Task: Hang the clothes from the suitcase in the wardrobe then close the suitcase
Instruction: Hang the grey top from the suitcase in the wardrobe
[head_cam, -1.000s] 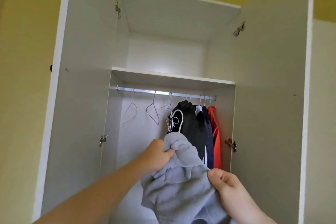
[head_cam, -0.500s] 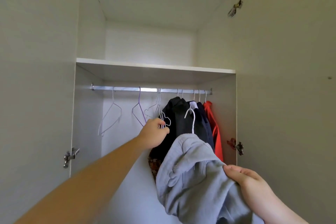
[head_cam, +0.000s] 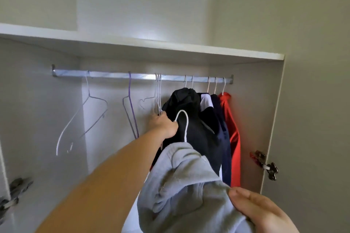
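Grey garment nearer rail; left hand now on hangers.

Plain pale grey fleece garment on a white wire hanger. White laminate wardrobe, silver metal rail; on it empty white wire hanger and purple wire hanger. Hung clothes: black jacket, navy top with white panel, solid red garment.
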Tool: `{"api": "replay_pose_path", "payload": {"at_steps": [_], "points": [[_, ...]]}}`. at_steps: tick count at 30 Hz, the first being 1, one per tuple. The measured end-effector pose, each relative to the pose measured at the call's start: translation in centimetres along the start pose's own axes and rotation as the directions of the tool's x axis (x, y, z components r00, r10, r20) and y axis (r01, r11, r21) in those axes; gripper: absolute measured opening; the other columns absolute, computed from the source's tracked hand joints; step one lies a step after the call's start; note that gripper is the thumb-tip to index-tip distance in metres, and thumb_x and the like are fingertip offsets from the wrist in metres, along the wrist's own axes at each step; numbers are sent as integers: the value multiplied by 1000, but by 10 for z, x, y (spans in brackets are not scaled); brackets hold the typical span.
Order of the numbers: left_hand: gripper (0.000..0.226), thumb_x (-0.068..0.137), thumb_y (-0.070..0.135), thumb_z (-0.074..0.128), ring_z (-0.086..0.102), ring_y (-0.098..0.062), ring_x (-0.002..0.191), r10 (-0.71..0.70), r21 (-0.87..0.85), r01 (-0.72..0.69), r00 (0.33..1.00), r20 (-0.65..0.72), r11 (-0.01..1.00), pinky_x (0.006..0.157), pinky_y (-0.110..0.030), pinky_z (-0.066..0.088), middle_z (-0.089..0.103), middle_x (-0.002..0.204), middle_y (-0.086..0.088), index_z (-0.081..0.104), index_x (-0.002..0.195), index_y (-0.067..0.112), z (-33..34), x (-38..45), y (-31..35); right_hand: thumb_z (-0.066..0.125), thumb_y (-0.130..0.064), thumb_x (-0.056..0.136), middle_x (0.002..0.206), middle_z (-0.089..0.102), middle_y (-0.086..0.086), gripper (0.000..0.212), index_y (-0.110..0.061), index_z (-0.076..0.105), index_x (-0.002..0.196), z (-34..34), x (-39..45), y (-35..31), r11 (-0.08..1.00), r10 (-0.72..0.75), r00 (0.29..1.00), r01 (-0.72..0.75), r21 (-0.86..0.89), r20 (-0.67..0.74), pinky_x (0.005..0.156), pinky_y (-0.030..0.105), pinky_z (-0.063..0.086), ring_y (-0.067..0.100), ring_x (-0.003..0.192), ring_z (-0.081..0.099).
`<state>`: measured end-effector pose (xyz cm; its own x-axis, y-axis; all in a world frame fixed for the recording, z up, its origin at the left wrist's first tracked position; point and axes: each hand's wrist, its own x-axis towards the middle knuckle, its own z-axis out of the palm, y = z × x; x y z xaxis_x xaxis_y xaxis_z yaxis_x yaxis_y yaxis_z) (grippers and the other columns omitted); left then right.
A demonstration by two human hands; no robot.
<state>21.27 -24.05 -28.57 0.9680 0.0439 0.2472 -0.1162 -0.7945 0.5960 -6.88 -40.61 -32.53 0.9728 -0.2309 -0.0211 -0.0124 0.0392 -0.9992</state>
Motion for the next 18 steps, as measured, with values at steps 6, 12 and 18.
{"api": "replay_pose_path", "payload": {"at_steps": [6, 12, 18], "points": [[49, 93, 31, 64, 57, -36, 120, -86, 161, 69, 991, 100, 984, 94, -39, 49, 57, 131, -17, 51, 134, 7, -24, 32, 12, 93, -59, 45, 81, 62, 34, 80, 5, 67, 84, 13, 16, -68, 1000, 5, 993, -3, -13, 120, 82, 35, 46, 18, 74, 65], [22, 94, 21, 53, 63, -35, 94, -54, 196, 42, 997, 55, 980, 78, -40, 54, 65, 106, -16, 60, 110, 8, -52, 42, -11, 75, -22, 90, 80, 72, 21, 20, -3, 75, 83, 8, 30, -108, 986, 107, 976, -81, -144, 188, 84, 27, 52, 20, 86, 73], [26, 97, 22, 55, 66, -28, 90, -75, 306, 77, 997, -17, 949, 72, -33, 54, 65, 104, -9, 56, 120, 11, -92, 41, -45, 76, -23, 88, 73, 74, 3, 21, -13, 80, 70, 11, 42, -156, 947, 207, 963, -154, -281, 170, 57, -3, 40, -7, 59, 63]]}}
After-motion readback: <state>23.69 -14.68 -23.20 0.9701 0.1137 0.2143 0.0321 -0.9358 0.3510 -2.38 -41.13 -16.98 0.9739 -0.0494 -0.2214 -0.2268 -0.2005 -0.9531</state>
